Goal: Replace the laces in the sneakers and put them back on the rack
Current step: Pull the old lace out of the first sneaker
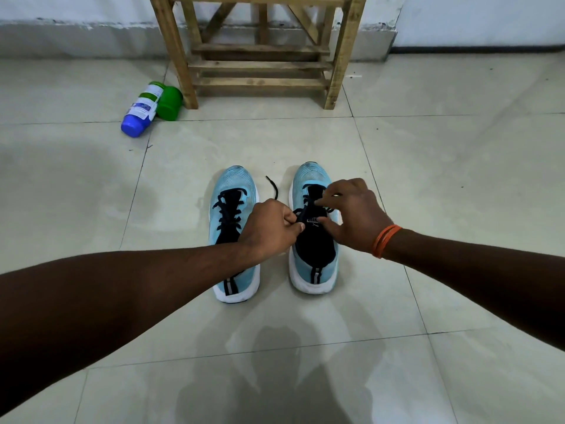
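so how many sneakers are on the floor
2. The left sneaker sits on the floor, partly behind the left hand; the right sneaker sits beside it, under the right hand. None shows on the rack.

Sneakers (273, 234) side by side before rack (260, 47)

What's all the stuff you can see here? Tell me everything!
sneakers: 2, light blue with white soles, side by side on the floor
laces: 2, black, threaded in the sneakers; one loose end between them
rack: 1, wooden, by the wall
bottle: 1, white with blue cap, lying left of the rack
container: 1, green, touching the bottle
wristbands: a couple, orange, right wrist
left hand: pinches a lace
right hand: pinches the right sneaker's laces
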